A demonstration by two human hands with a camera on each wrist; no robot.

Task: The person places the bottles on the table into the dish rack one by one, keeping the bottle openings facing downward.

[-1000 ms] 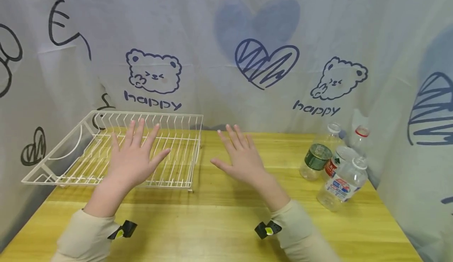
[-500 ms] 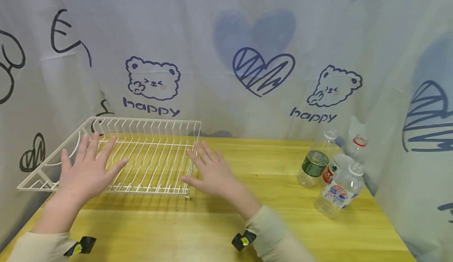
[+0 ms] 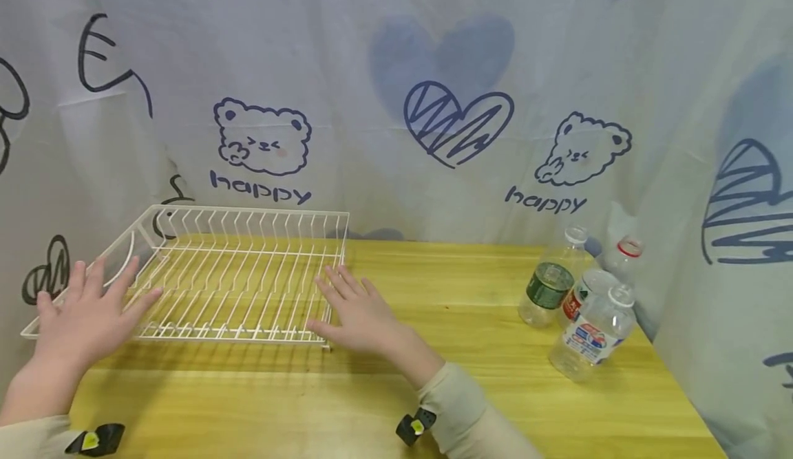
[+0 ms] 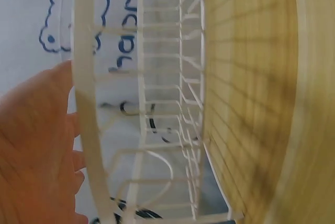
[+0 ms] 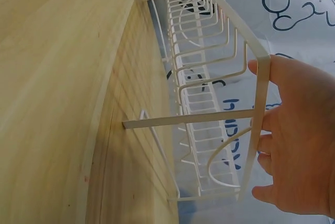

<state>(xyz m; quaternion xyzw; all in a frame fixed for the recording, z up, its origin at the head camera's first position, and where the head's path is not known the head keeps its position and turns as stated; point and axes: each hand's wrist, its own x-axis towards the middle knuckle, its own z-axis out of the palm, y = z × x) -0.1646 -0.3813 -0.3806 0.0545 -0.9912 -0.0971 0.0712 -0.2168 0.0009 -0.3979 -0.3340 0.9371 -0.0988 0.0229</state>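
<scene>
A white wire dish rack point(image 3: 248, 209) stands on the left part of the wooden table. My left hand point(image 3: 87, 321) is over its left front corner with the fingers spread. In the left wrist view the left hand's fingertips point(image 4: 77, 124) are right at the rack's front rail point(image 4: 86, 77). At the rack's right end is my right hand point(image 3: 362, 318), fingers straight and apart. The right wrist view shows that thumb and those fingers point(image 5: 264, 161) at the end rim point(image 5: 264, 77). Neither hand curls round the frame.
Several clear plastic bottles cluster at the table's right side: one with a green label point(image 3: 550, 285), one with a white, red and blue label point(image 3: 588, 338), and a red-ringed neck point(image 3: 630, 247) behind. A printed curtain point(image 3: 372, 170) hangs round the table point(image 3: 483, 390).
Both hands have moved left, the left one farther, from above the rack to its left front corner. My right hand has come from the bare table to the rack's right end.
</scene>
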